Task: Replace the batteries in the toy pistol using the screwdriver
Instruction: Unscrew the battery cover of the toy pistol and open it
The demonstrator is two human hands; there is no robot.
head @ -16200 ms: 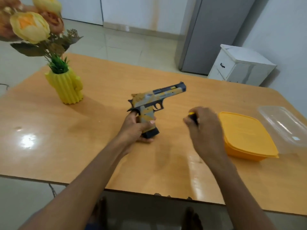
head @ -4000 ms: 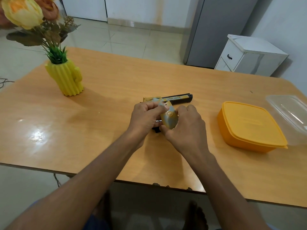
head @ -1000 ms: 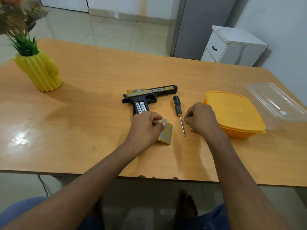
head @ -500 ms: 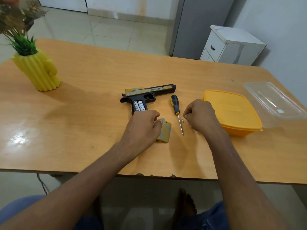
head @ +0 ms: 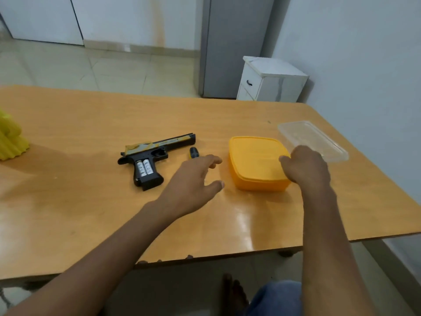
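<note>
The toy pistol [head: 159, 148] lies on its side on the wooden table [head: 68, 137], its grip uncovered with two white batteries [head: 144, 168] showing. Only the black and yellow handle end of the screwdriver [head: 194, 153] shows to the right of the pistol. My left hand [head: 193, 183] hovers open over the rest of the screwdriver, fingers spread toward the yellow lidded box [head: 252, 165]. The grip cover is hidden. My right hand [head: 304, 166] is on the right side of the box lid, thumb on top, its fingers bent and hidden behind it.
A clear plastic tub [head: 312, 139] stands behind the box near the table's right edge. A yellow ribbed vase [head: 10, 140] is at the far left. Beyond the table stand a white cabinet [head: 271, 80] and a grey fridge [head: 230, 46].
Both hands have moved right. The left hand left the grip cover and opened toward the yellow box. The right hand went from beside the screwdriver tip onto the box lid.
</note>
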